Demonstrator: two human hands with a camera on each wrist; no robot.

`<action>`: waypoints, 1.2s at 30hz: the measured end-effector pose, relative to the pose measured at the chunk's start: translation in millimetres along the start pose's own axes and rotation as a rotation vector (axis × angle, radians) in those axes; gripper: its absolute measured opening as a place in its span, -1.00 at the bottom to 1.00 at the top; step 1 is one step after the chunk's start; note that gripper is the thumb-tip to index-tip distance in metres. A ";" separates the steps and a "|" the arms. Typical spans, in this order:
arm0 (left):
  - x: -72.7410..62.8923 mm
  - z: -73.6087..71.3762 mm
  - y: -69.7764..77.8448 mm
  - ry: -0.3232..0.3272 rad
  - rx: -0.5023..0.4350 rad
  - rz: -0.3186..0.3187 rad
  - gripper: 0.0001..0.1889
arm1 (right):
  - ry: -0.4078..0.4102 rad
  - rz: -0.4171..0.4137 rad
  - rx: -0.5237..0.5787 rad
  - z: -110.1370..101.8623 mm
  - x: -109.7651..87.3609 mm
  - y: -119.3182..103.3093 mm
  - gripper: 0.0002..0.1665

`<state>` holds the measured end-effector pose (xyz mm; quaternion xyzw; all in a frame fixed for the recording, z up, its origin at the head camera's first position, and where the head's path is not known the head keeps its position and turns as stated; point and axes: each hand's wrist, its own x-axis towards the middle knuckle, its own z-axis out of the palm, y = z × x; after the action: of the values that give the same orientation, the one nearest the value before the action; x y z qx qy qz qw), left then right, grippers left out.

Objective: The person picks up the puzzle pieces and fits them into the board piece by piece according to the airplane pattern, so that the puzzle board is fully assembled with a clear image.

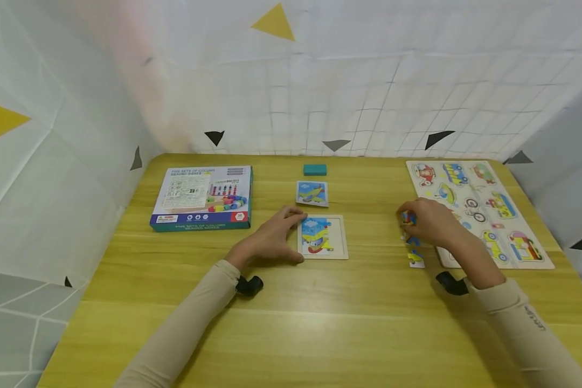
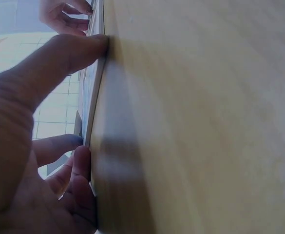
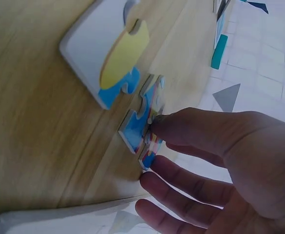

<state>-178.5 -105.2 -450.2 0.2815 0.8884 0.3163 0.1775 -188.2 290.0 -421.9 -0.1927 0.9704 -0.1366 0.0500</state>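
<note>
My left hand [image 1: 274, 237] holds a small wooden puzzle board [image 1: 340, 237] at its left side, thumb at the near corner and a finger at the far one. Joined pieces [image 1: 315, 235] with a plane picture cover the board's left part; bare wood shows on the right. Further right, my right hand [image 1: 429, 221] pinches a colourful jigsaw piece [image 3: 155, 97] between thumb and fingers, close to the table. Just beside it lie a blue piece [image 3: 132, 130] and, nearer, a yellow, blue and white piece [image 1: 415, 258]. The fingers partly hide the pinched piece.
A plane picture card [image 1: 312, 193] lies behind the board, with a teal block [image 1: 315, 170] beyond. At the left is a beaded-toy box [image 1: 201, 196]. A large vehicle puzzle board [image 1: 475, 229] lies at the right, partly under my right forearm.
</note>
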 end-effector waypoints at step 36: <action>-0.4 0.6 1.2 -0.002 0.011 -0.007 0.09 | 0.109 -0.053 0.031 -8.8 -2.5 0.5 -0.54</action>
<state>-177.5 -104.4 -449.8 0.2796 0.8909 0.3105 0.1780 -187.4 293.6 -413.5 -0.2096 0.9641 -0.1631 -0.0034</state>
